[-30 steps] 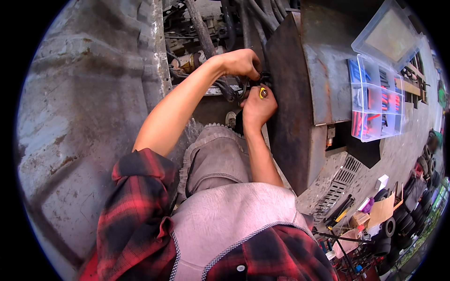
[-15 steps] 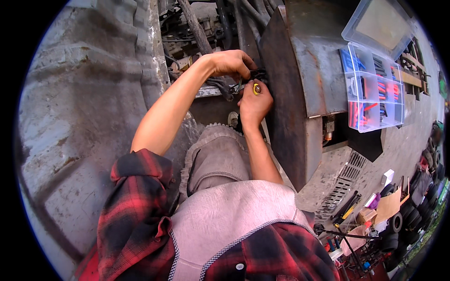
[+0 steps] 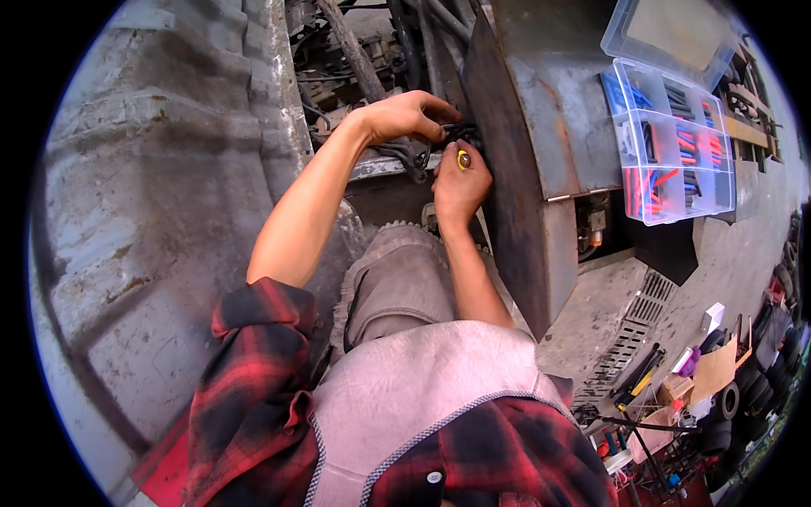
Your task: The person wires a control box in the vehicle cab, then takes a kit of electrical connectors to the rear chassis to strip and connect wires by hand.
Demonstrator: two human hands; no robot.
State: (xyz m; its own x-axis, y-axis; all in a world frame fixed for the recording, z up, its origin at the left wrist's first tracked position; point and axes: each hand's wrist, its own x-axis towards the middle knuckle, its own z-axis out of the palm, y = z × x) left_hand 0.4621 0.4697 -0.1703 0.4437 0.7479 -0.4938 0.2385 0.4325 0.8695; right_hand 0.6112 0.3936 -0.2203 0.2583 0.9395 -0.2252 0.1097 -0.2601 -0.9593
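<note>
Over a gap between grey metal panels, my left hand (image 3: 401, 117) bends its fingers and thumb around a bundle of dark wires (image 3: 460, 132). Just below and to the right, my right hand (image 3: 460, 188) is closed around a tool with a yellow handle (image 3: 464, 160). Only the handle's round end, with a dark centre, pokes out above the fist; the rest of the tool is hidden. Both hands are close together, by the brown edge of an upright metal plate (image 3: 511, 169). A thick dark cable end (image 3: 414, 173) lies under my left wrist.
On the metal box (image 3: 557, 101) to the right rests an open clear organizer (image 3: 680, 214) with red, blue and black tube pieces. A worn metal panel (image 3: 169, 211) fills the left. Rods and hoses (image 3: 355, 51) run beyond my hands. Tools, cardboard (image 3: 714, 372) and tyres (image 3: 726, 401) lie lower right.
The view has shifted slightly, so the organizer sits higher in the picture. My left fingers have straightened a little above the wires; my right hand keeps its grip on the yellow-handled tool.
</note>
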